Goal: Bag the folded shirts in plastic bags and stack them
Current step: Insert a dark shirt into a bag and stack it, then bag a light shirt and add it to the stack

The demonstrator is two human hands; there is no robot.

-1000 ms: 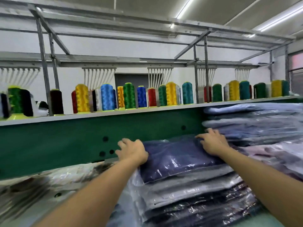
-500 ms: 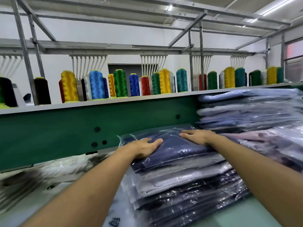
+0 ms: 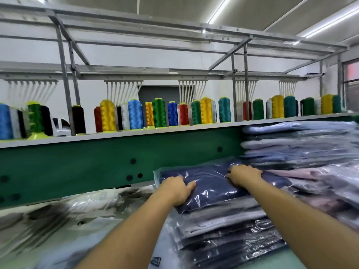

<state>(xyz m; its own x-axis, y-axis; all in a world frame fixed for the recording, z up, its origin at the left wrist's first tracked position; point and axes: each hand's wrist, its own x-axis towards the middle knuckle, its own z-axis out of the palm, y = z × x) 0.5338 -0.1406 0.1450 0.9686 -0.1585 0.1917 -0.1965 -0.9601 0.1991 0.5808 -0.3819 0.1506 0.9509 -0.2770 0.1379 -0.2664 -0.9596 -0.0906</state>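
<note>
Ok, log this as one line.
phase: stacking | left hand: presses navy bagged shirt | right hand: presses it too | shirt: atop stack

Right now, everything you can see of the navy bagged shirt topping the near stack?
The navy bagged shirt is a folded dark-blue garment inside a clear, glossy plastic bag that wrinkles and catches glare. It lies flat as the top layer of the near stack of bagged shirts, in front of the green panel. Spare bag film sticks out past the fabric at its far left. The left hand and the right hand both press on its top.
</note>
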